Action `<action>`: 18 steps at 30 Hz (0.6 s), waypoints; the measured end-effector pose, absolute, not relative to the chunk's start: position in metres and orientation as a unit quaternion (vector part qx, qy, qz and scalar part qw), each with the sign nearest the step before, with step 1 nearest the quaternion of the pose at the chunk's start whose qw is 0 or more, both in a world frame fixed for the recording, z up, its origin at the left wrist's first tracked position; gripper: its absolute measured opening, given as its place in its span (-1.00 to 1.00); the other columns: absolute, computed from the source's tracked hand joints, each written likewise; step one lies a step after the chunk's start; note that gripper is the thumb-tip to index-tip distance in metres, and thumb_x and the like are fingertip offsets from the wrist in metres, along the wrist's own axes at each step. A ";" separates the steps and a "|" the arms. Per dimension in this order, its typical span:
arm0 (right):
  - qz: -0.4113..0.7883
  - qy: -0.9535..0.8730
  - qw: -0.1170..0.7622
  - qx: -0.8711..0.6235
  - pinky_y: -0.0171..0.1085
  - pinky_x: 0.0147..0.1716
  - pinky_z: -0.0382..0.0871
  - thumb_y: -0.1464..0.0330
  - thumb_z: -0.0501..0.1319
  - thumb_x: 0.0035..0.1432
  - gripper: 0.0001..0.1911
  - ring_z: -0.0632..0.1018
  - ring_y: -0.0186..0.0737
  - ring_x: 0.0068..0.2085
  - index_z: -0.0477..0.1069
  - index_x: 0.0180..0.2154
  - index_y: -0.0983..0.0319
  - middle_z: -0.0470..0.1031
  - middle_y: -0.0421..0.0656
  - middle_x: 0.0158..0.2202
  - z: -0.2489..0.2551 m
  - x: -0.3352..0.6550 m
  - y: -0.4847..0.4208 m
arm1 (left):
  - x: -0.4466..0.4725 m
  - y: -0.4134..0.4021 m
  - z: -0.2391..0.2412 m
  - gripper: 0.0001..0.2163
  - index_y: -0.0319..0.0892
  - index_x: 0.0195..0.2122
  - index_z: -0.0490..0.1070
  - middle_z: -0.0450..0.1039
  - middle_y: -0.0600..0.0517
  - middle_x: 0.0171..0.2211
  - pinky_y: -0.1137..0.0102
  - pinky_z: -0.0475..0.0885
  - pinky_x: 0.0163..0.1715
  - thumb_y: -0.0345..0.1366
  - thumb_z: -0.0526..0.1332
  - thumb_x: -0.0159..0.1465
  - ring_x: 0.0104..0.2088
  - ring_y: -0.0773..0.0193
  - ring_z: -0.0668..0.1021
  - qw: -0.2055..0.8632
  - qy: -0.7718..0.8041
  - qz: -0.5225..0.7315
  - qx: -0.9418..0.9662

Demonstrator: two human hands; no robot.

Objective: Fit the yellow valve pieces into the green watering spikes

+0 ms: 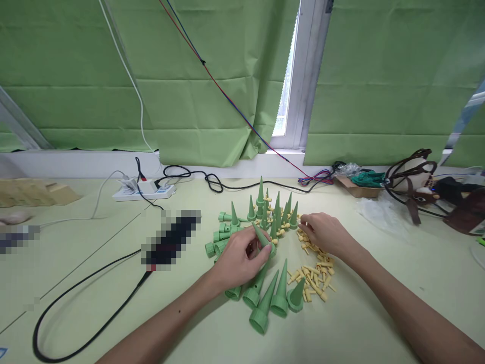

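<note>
Left hand fingers grip one green plastic cone spike mid-tabletop; right hand fingers pinch at the scattered small yellow plastic connectors; fitted cones stand far, many bare ones lie near.

We see green cone spikes and small pale-yellow fittings on a pale yellow-green table. Behind them we note leaf-green curtains either side of a white window frame, a red and blue wire pair, a white power strip and a black cable.
</note>
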State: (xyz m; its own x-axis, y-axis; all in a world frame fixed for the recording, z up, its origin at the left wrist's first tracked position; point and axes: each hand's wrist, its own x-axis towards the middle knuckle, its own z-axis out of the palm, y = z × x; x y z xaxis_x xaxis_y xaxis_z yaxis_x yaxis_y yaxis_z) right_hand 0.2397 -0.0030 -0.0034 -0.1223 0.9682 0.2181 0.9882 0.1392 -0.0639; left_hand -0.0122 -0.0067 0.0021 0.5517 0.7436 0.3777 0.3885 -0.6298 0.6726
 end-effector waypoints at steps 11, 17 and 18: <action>-0.033 -0.686 0.116 -0.717 -0.31 -0.52 0.07 0.31 0.04 0.35 -0.73 0.50 -0.14 -0.29 0.43 -0.35 0.21 0.50 -0.06 -0.33 -0.007 0.232 -0.005 | -0.014 -0.009 0.001 -0.75 -0.19 -0.34 0.25 0.33 0.06 -0.39 0.44 0.17 -0.54 -0.17 0.00 0.43 -0.55 0.41 0.21 0.316 0.318 0.371 0.813; 0.003 -0.687 0.097 -0.721 -0.30 -0.50 0.12 0.30 0.05 0.33 -0.77 0.51 -0.12 -0.26 0.44 -0.28 0.22 0.51 -0.04 -0.28 -0.012 0.231 -0.006 | -0.015 -0.010 0.003 -0.76 -0.19 -0.32 0.24 0.32 0.06 -0.35 0.43 0.16 -0.53 -0.18 -0.01 0.43 -0.56 0.42 0.20 0.313 0.313 0.377 0.813; 0.009 -0.688 0.095 -0.719 -0.30 -0.50 0.12 0.30 0.05 0.33 -0.78 0.51 -0.12 -0.27 0.43 -0.28 0.22 0.51 -0.05 -0.28 -0.013 0.230 -0.006 | -0.015 -0.010 0.003 -0.76 -0.19 -0.32 0.24 0.31 0.06 -0.36 0.42 0.16 -0.52 -0.19 -0.02 0.43 -0.56 0.42 0.20 0.313 0.310 0.380 0.813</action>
